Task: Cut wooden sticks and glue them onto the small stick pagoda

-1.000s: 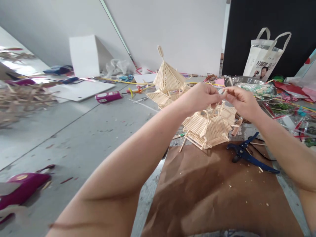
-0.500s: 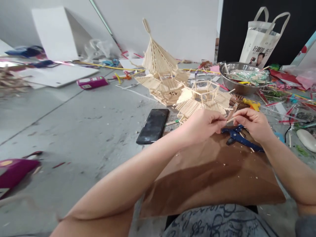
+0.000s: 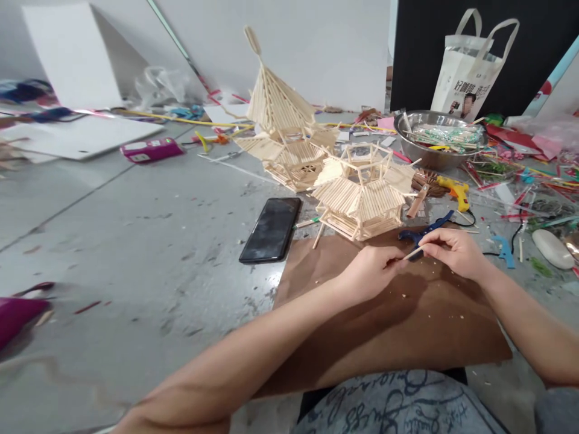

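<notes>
Between my two hands is a short pale wooden stick (image 3: pixel 414 253). My left hand (image 3: pixel 373 271) pinches its left end, and my right hand (image 3: pixel 452 253) pinches the other end. Both hands are above a brown paper sheet (image 3: pixel 389 337). Just behind my right hand lies a dark blue cutting tool (image 3: pixel 427 230), partly hidden by the fingers. Beyond my hands stands a low many-sided stick structure (image 3: pixel 362 199) with sloping roof panels. A taller stick structure with a pointed roof (image 3: pixel 280 108) is behind it to the left.
A black phone (image 3: pixel 271 230) lies left of the paper. A metal bowl (image 3: pixel 436 158) of sticks and wrappers is at the back right, near a white bag (image 3: pixel 465 78). A yellow glue gun (image 3: pixel 456 193) and a white oval object (image 3: pixel 552 248) are at the right.
Both hands have come down and nearer to my body with the stick between them, uncovering the low structure and more of the blue tool. The camera view has shifted slightly.
</notes>
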Demonstrator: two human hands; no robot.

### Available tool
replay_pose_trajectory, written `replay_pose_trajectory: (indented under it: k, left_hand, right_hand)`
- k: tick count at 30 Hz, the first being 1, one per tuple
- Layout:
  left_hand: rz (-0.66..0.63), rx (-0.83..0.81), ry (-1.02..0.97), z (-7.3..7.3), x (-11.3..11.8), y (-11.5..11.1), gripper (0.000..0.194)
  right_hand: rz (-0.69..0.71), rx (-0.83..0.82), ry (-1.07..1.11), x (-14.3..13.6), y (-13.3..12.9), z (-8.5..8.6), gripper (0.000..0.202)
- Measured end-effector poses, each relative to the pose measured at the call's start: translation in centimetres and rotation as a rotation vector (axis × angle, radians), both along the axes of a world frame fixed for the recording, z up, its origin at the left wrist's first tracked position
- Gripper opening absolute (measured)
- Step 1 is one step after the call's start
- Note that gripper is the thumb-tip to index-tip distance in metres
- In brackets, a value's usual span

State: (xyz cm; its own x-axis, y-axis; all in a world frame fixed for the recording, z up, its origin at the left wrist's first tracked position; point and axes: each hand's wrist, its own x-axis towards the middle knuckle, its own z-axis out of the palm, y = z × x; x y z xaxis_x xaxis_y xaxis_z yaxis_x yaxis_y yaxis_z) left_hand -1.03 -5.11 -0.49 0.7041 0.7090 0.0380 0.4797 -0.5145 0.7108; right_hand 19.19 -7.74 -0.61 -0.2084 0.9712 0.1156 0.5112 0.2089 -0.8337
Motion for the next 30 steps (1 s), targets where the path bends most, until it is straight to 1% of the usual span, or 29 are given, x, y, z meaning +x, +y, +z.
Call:
replay_pose_trajectory:
  k: [2, 4, 7, 10, 15, 19, 22, 25, 30]
  left_hand:
    - [-0.017, -0.08, -0.039, -1.3, 0.2, 0.3, 0.026]
    - [-0.014, -0.128, -0.067, -2.2, 0.2, 0.6, 0.027]
    - [0.008, -0.149, -0.061, -3.2, 0.1, 0.9, 0.028]
    - [0.037, -0.122, -0.032, -3.8, -0.3, 1.4, 0.027]
    - [0.06, -0.03, 0.024, -4.3, -0.8, 2.6, 0.028]
    - [0.119, 0.036, 0.059, -4.4, -1.0, 3.4, 0.027]
    - [0.185, 0.068, 0.093, -4.7, -1.1, 3.7, 0.027]
    - [0.216, 0.112, 0.117, -5.0, -1.2, 4.0, 0.028]
    - [0.229, 0.121, 0.102, -5.2, -1.2, 4.6, 0.03]
  right_hand:
    - [0.002, -0.033, -0.03, 0.3, 0.0, -0.8, 0.022]
    - [0.007, -0.071, -0.04, 0.4, 0.1, -1.4, 0.022]
    - [0.021, -0.12, -0.058, 0.4, 0.2, -1.9, 0.021]
    - [0.033, -0.149, -0.073, 0.3, 0.5, -2.4, 0.021]
    - [0.003, -0.13, -0.124, 0.4, 0.7, -3.2, 0.021]
    - [-0.036, -0.099, -0.153, 0.4, 0.7, -3.6, 0.021]
    - [-0.049, -0.006, -0.228, 0.2, 0.6, -3.7, 0.019]
    - [-0.02, 0.094, -0.301, 0.0, 0.7, -3.9, 0.018]
    - [-0.003, 0.153, -0.384, 0.0, 0.8, -4.2, 0.02]
